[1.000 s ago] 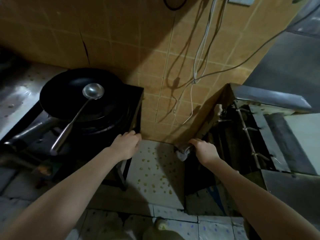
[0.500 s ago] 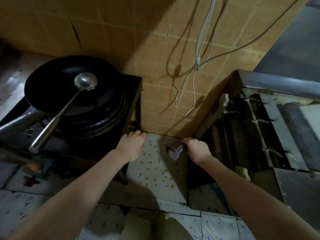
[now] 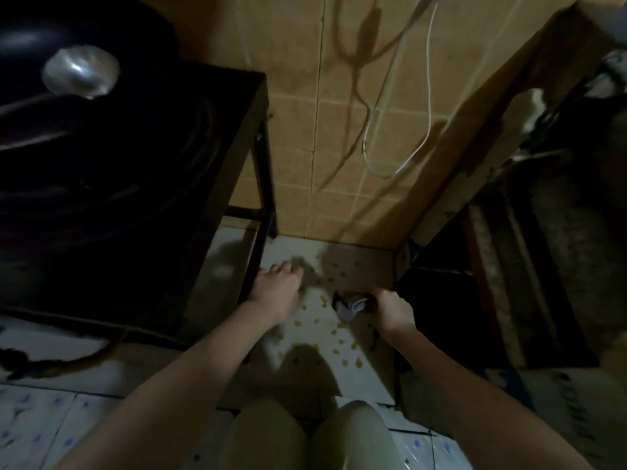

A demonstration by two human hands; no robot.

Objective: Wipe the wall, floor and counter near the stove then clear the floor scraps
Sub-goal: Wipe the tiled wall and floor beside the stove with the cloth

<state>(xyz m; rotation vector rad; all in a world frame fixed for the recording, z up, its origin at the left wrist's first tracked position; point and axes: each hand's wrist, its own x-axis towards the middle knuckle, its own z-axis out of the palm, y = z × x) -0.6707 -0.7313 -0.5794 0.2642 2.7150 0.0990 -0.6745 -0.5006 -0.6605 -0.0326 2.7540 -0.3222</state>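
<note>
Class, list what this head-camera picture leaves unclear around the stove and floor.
Wok: head view, cut off by the top and left edges.
Cloth: mostly hidden by the right hand gripping it.
Ladle handle: lost in darkness.
Left hand: shadow hides whether it touches the floor.

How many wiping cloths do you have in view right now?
1. A crumpled pale cloth is gripped in the right hand, down at the white floor tile dotted with yellow scraps. Others may be hidden in shadow.
</note>
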